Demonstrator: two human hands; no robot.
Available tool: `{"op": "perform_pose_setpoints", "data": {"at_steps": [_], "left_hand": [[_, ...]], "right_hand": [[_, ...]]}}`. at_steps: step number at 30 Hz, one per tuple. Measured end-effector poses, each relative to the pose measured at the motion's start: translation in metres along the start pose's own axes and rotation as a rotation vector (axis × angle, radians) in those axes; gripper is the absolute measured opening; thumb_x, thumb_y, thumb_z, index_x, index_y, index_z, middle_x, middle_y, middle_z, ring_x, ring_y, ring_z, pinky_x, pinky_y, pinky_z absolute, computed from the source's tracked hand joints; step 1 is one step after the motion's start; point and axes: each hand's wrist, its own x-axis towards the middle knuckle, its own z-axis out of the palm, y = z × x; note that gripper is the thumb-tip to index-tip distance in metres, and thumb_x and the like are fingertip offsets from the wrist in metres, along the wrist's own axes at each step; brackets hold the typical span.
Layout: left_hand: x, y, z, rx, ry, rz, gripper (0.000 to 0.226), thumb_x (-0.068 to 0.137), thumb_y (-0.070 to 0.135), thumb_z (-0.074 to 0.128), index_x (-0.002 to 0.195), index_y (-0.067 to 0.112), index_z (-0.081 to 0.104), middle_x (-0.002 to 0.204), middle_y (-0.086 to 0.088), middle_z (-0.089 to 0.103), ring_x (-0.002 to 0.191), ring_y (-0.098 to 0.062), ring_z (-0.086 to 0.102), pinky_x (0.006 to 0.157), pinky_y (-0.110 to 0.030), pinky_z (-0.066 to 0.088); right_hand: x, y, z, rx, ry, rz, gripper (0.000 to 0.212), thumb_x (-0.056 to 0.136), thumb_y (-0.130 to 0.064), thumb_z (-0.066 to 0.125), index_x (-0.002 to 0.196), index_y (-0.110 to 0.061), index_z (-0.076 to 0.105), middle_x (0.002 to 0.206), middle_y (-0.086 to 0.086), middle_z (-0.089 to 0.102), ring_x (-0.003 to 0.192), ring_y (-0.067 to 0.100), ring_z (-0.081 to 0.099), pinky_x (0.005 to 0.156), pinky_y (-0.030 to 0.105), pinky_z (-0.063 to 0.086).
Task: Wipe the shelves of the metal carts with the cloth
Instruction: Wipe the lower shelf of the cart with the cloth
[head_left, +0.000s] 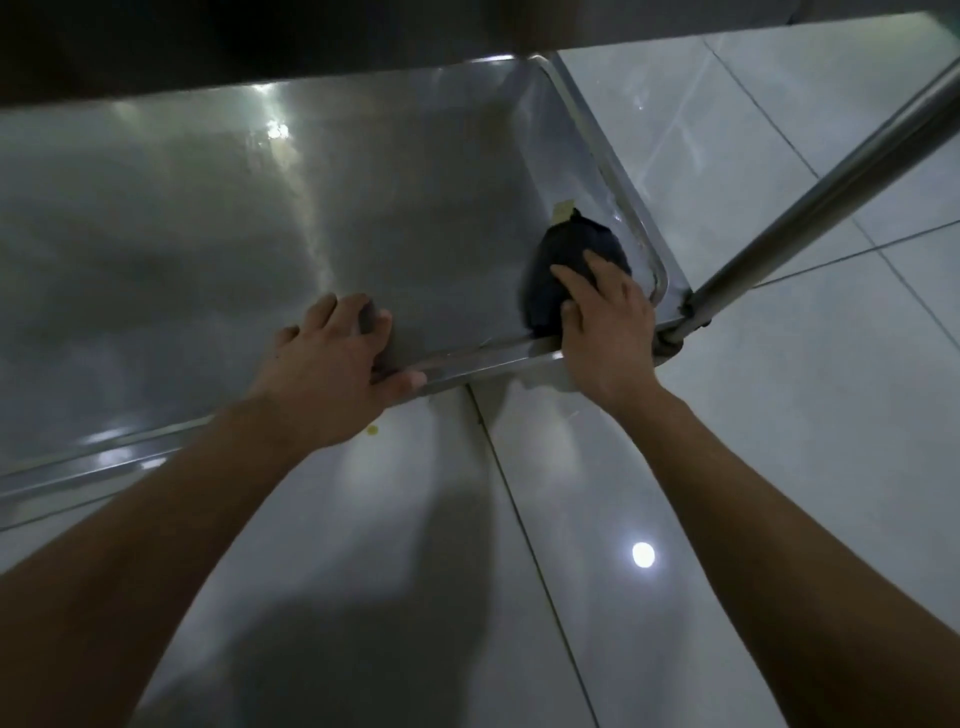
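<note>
While left hand (332, 364) is gripping shelf (260, 234) rim, right hand (605, 322) is pressing, fingers flat, dark cloth (561, 260) into corner beside cart post (810, 192); tape scrap (563, 209) lying beyond.

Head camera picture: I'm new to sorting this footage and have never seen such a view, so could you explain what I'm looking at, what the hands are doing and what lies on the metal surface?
This is one picture from a wide-angle camera worn on a person's head, looking forward and down, so both bare arms reach in from the bottom. There is no machine, only the person's hands. The shiny grey surface is a low shelf of a metal cart, shaped like a shallow tray with a raised rim; a slanting cart leg joins its right corner, over a pale tiled floor. The right hand presses a dark cloth onto the shelf near that corner. The left hand holds the near rim, fingers inside and thumb along the edge. A small yellowish tag or scrap lies just beyond the cloth; what it is cannot be made out.
</note>
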Motion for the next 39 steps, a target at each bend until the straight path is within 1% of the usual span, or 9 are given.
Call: {"op": "perform_pose_setpoints", "data": {"at_steps": [7,13,16,22,27,31,34,37,39], "left_hand": [[-0.004,0.005,0.001,-0.023,0.015,-0.003,0.084,0.085,0.08,0.031,0.149,0.025,0.035,0.159,-0.003,0.021,0.147,-0.031,0.019,0.113,-0.054,0.031],[-0.009,-0.008,-0.002,-0.045,-0.064,0.035,0.108,0.072,0.09,0.041,0.158,0.033,0.013,0.167,0.002,0.009,0.154,-0.027,0.007,0.12,-0.051,0.02],[-0.008,-0.009,-0.003,-0.003,-0.023,0.05,0.104,0.074,0.085,0.051,0.156,0.028,0.023,0.165,0.001,0.013,0.153,-0.026,0.01,0.117,-0.051,0.025],[-0.011,0.005,-0.001,-0.039,0.054,0.009,0.097,0.077,0.084,0.045,0.151,0.022,0.034,0.16,-0.002,0.024,0.148,-0.028,0.019,0.113,-0.052,0.028],[-0.013,0.019,0.0,-0.074,0.097,0.058,0.089,0.08,0.078,0.038,0.15,0.024,0.037,0.156,-0.002,0.034,0.15,-0.028,0.02,0.114,-0.052,0.028],[-0.012,0.028,-0.002,-0.131,0.193,0.157,0.069,0.09,0.064,0.052,0.144,0.023,0.045,0.148,-0.003,0.046,0.145,-0.03,0.031,0.109,-0.053,0.033],[-0.009,0.034,-0.005,-0.134,0.185,0.199,0.064,0.092,0.058,0.05,0.145,0.022,0.046,0.146,-0.004,0.049,0.144,-0.03,0.033,0.107,-0.053,0.035],[-0.007,0.038,-0.008,-0.164,0.183,0.235,0.061,0.094,0.052,0.053,0.145,0.018,0.048,0.145,-0.007,0.051,0.143,-0.031,0.035,0.107,-0.054,0.036],[-0.006,0.04,-0.01,-0.163,0.183,0.259,0.055,0.095,0.044,0.055,0.143,0.016,0.051,0.143,-0.009,0.053,0.14,-0.032,0.039,0.106,-0.054,0.038]], "right_hand": [[-0.037,-0.083,0.029,0.053,-0.106,-0.201,0.044,0.101,-0.028,0.042,0.144,-0.034,0.048,0.162,-0.003,0.028,0.148,0.023,0.019,0.116,0.045,0.018],[-0.039,-0.095,0.025,0.059,-0.213,-0.293,0.043,0.103,-0.034,0.042,0.146,-0.037,0.045,0.163,-0.006,0.025,0.149,0.019,0.017,0.116,0.042,0.019],[-0.032,-0.075,0.012,0.007,-0.207,-0.267,0.044,0.102,-0.034,0.045,0.146,-0.035,0.045,0.162,-0.006,0.027,0.148,0.02,0.021,0.117,0.042,0.024],[-0.039,-0.019,-0.015,-0.051,-0.036,0.002,0.042,0.104,-0.031,0.043,0.145,-0.028,0.048,0.16,0.0,0.03,0.148,0.026,0.023,0.118,0.046,0.024],[-0.046,-0.022,-0.017,-0.045,-0.063,-0.028,0.041,0.103,-0.03,0.046,0.144,-0.029,0.05,0.161,-0.001,0.029,0.148,0.025,0.022,0.116,0.049,0.025],[-0.044,-0.016,-0.026,-0.087,-0.108,-0.147,0.041,0.097,-0.031,0.058,0.138,-0.028,0.054,0.163,-0.001,0.025,0.142,0.03,0.03,0.11,0.052,0.038],[-0.038,-0.015,-0.029,-0.12,-0.164,-0.172,0.052,0.096,-0.034,0.058,0.146,-0.031,0.043,0.165,-0.003,0.017,0.142,0.031,0.03,0.108,0.054,0.039],[-0.036,-0.016,-0.027,-0.191,-0.221,-0.153,0.06,0.1,-0.038,0.051,0.155,-0.036,0.027,0.167,-0.003,0.01,0.147,0.03,0.02,0.113,0.056,0.031],[-0.037,-0.019,-0.026,-0.21,-0.242,-0.136,0.058,0.1,-0.037,0.05,0.154,-0.037,0.028,0.166,-0.002,0.012,0.147,0.032,0.018,0.113,0.057,0.028]]}}
